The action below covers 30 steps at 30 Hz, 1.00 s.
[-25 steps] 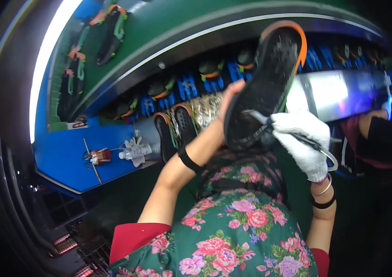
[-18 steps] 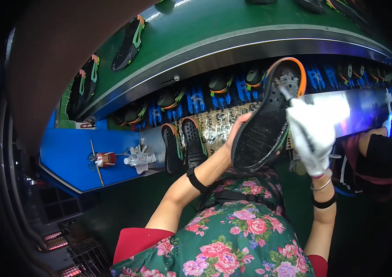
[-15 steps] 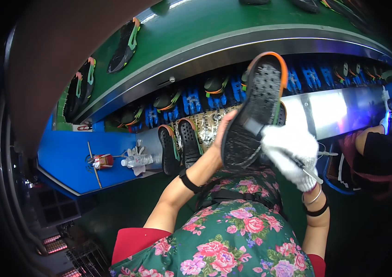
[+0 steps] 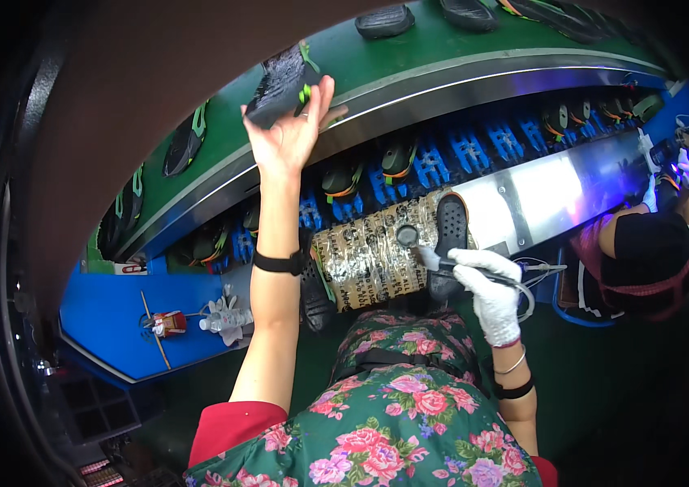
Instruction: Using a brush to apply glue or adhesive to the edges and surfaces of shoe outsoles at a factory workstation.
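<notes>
The left hand point(image 4: 288, 134) reaches up over the green belt point(image 4: 409, 61), fingers spread, the black sole point(image 4: 279, 81) at its fingertips — barely gripped, if at all. To do this well, lay the sole flat in a gap between the others on the belt. The gloved right hand point(image 4: 486, 284) is closed round a tool point(image 4: 442, 261) whose tip sits beside a shoe point(image 4: 448, 235) on the foil pad point(image 4: 373, 252) — best held away from it.

The right hand point(image 4: 486, 292) wears a white knitted cloth glove. The belt point(image 4: 474, 49) looks matt green and smooth, its edge rail point(image 4: 539, 191) shiny bare metal. The black shoe sole point(image 4: 279, 81) looks matt, rough-treaded rubber; the wrapping point(image 4: 373, 252) is printed paper.
</notes>
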{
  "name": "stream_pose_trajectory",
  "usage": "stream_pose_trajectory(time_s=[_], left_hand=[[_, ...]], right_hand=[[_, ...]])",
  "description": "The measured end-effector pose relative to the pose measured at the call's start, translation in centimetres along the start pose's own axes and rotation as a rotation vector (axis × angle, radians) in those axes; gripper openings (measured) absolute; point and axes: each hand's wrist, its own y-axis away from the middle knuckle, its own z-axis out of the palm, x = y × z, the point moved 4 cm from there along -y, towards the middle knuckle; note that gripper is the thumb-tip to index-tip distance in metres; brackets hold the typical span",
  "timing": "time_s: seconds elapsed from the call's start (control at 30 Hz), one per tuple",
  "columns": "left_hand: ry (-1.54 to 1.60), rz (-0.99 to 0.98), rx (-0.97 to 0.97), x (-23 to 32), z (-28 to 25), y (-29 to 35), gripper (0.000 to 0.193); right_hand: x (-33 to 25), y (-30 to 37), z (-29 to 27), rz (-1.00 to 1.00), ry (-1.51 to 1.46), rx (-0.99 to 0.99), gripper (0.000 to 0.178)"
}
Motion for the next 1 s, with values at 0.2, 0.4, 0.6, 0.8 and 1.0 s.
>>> stream_pose_trajectory(time_s=[0.2, 0.4, 0.6, 0.8, 1.0], left_hand=[[0.29, 0.125, 0.163, 3.4, -1.7, -3.7, 0.104], [-0.052, 0.25, 0.167, -1.6, -2.6, -4.3, 0.111], [-1.315, 0.428, 0.248, -7.2, -1.0, -12.3, 0.102], [-2.528, 0.659, 0.399, -2.8, -2.0, -17.7, 0.062], [-1.707, 0.587, 0.325, -6.3, -1.4, -9.4, 0.046]], right_hand=[[2.6, 0.5, 0.2, 0.087, 0.017, -0.018, 0.021], [3.7, 0.9, -0.7, 0.07, 0.094, -0.016, 0.02], [3.9, 0.8, -1.9, 0.11, 0.003, 0.032, 0.021], [3.3, 1.3, -1.8, 0.072, -0.008, 0.013, 0.021], [3.8, 1.4, -3.3, 0.086, -0.006, 0.058, 0.021]])
